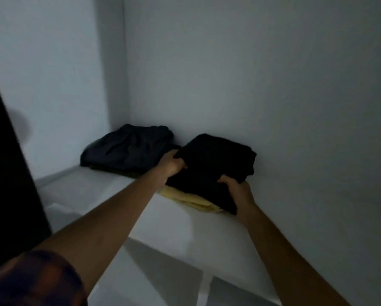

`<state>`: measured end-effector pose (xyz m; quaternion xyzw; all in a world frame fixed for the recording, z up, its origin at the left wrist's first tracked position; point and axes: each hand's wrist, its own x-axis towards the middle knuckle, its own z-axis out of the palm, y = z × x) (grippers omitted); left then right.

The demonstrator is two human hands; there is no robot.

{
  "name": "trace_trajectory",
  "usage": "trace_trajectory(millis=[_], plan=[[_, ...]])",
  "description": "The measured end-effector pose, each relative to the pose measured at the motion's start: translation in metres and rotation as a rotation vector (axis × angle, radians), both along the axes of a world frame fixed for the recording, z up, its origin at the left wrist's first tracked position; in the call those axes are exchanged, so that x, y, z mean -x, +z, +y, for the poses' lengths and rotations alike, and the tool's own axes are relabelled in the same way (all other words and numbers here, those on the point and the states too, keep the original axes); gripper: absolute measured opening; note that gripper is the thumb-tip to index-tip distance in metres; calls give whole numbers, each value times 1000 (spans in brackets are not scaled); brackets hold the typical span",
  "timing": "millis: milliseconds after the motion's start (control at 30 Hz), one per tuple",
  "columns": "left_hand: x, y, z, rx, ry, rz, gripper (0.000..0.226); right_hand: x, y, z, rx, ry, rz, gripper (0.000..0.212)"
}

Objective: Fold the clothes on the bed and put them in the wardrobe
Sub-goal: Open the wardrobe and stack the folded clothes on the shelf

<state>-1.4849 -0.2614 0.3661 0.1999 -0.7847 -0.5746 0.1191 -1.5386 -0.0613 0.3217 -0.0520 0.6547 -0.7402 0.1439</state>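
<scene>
Hands on the black garment (213,164) now: left hand (170,165) grips its left edge, right hand (237,191) pinches its near corner, fingers curled. It sits atop a yellow garment (191,199) on the white shelf (92,195), with a dark pile (127,149) just beside it in the corner.

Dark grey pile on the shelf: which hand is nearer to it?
Left. The left hand grips the left edge of the black folded garment, right beside the dark grey pile; the right hand grips that garment's near right side, farther off.
</scene>
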Motion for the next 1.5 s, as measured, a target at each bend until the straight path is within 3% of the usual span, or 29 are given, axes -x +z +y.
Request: trace_trajectory(millis=[100,200,367,533,600,733,833,933,1000,1100,1233,1300,1400,1500], plan=[[28,-18,-19,4,38,-13,24,20,-8,-17,-16,-17,42,46],[46,-24,-36,92,5,8,21,39,-15,-34,-12,-3,14,59],[38,-34,-43,264,-19,78,16,47,-21,-30,-26,73,-6,28],[20,-44,-50,573,77,133,31,45,-16,-46,-58,139,-29,47],[24,-42,-51,586,64,121,27,44,-17,-50,-49,72,-4,59],[18,-39,-50,427,11,78,40,27,-15,-44,-165,-21,121,107],[-9,-43,-44,331,-5,118,49,1,-18,-34,-205,-102,176,93],[-55,-58,-32,311,116,189,44,-27,-24,-16,-241,-107,276,85],[-97,-73,-24,364,225,191,32,-51,-25,-6,-241,-71,310,81],[-174,-92,2,511,347,248,20,-105,-27,8,-154,-19,413,57],[-293,-129,55,581,484,79,18,-195,-42,11,-174,278,657,23],[-374,-165,92,562,565,-58,15,-249,-55,6,-184,587,671,11],[-491,-234,159,419,666,-260,19,-329,-91,3,-294,1055,651,4],[-607,-300,245,223,895,-398,20,-423,-155,14,-469,1459,830,5]])
